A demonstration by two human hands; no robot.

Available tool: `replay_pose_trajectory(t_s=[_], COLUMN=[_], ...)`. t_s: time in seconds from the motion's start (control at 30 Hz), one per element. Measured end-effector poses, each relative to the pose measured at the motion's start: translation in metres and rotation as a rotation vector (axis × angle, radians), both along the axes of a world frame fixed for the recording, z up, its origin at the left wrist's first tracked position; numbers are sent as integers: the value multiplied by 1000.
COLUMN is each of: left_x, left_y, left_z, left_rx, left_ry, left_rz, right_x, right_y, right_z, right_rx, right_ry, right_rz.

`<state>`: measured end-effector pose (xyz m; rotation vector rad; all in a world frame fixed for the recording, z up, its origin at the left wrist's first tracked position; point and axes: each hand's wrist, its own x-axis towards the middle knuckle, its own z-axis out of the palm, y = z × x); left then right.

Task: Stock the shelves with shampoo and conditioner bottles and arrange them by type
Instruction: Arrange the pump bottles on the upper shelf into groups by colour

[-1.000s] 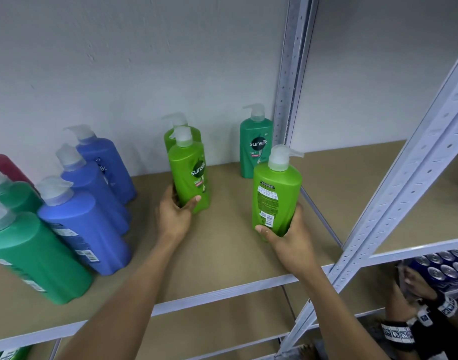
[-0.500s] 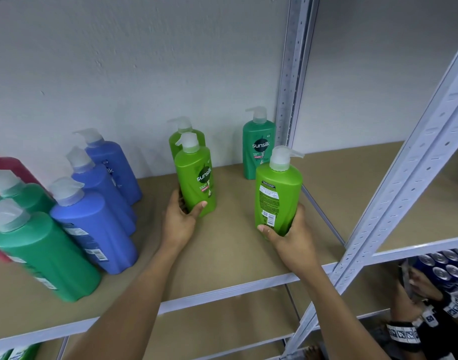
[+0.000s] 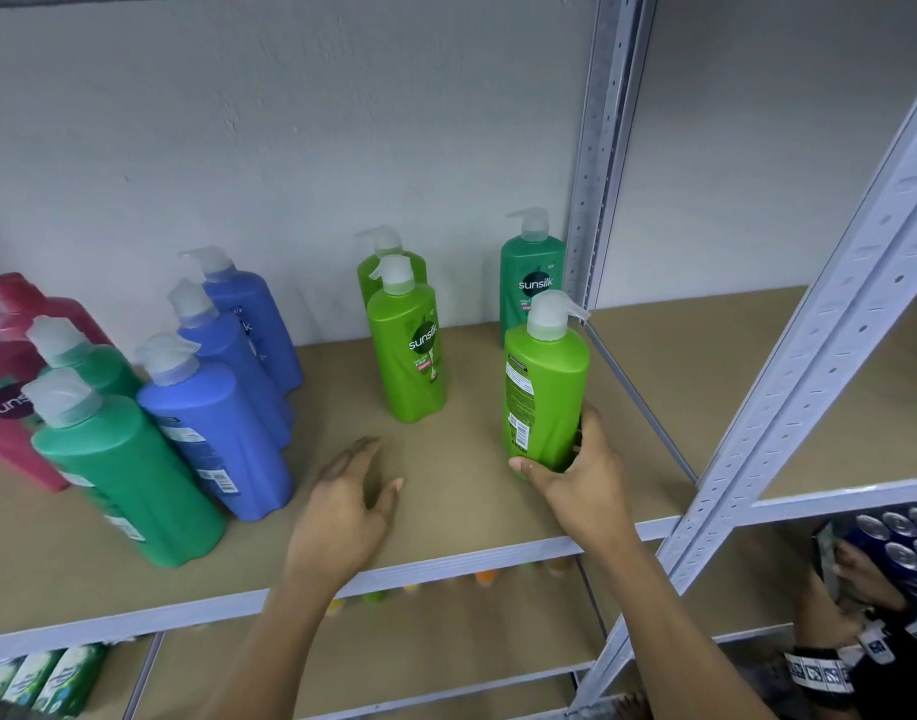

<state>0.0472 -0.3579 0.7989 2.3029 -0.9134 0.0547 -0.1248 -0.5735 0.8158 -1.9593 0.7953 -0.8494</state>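
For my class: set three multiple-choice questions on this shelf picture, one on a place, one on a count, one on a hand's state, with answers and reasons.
1. The light green bottle showing its front label stands: A) in front of another light green bottle; B) behind the red bottles; C) on the lower shelf.
2. Blue bottles number: A) one; B) three; C) six.
3. The left hand is: A) gripping a bottle; B) pressing a pump; C) open, holding nothing.
Answers: A, the other's pump shows behind it; B, three stand in line; C, fingers spread above the shelf.
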Motion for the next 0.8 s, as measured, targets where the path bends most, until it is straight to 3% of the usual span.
replay_pose_trajectory(t_s=[0.63,0.8], left_x=[-3,-2], left_y=[28,37], left_z=[-8,-3], left_rx=[101,-69], left_ry=[-79,-4], left_rz=[-6,-123], right_x=[78,80], right_y=[60,63], right_z=[-6,-9], right_rx=[-49,-65], right_ry=[-12,16], right_rz=[140,102])
